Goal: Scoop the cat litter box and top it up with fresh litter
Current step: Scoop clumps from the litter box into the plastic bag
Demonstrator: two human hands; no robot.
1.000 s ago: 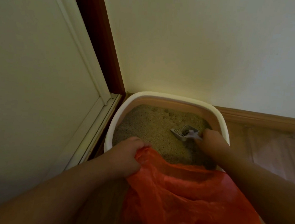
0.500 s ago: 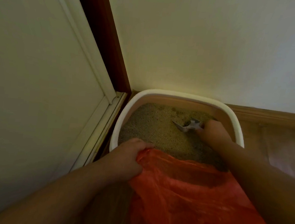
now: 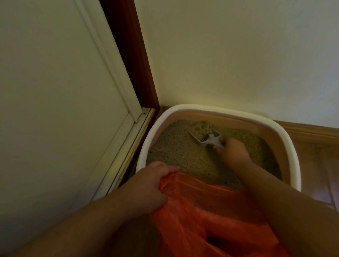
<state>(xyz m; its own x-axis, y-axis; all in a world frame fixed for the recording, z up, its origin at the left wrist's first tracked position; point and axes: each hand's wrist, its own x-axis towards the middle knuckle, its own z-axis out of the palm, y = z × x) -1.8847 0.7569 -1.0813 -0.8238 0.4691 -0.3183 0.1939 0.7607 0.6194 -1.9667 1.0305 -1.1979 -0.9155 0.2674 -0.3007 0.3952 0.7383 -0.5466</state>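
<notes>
A litter box (image 3: 290,150) with a white rim and tan walls stands in the room's corner, filled with beige litter (image 3: 179,149). My right hand (image 3: 233,151) grips the handle of a grey slotted scoop (image 3: 204,138), whose blade digs into the litter near the far wall and carries a small heap. My left hand (image 3: 150,185) grips the edge of an orange plastic bag (image 3: 218,223) at the box's near left rim. The bag drapes over the near rim and hides it; its mouth gapes open below my right forearm.
A white door (image 3: 45,98) with a dark red frame (image 3: 126,44) runs along the left of the box. A pale wall (image 3: 241,53) rises behind it, with a wooden baseboard (image 3: 316,131). Wooden floor (image 3: 324,165) lies to the right.
The scoop has gone from lying flat on the litter to tilted and dug in nearer the far wall, moving left. My left hand keeps its hold on the bag.
</notes>
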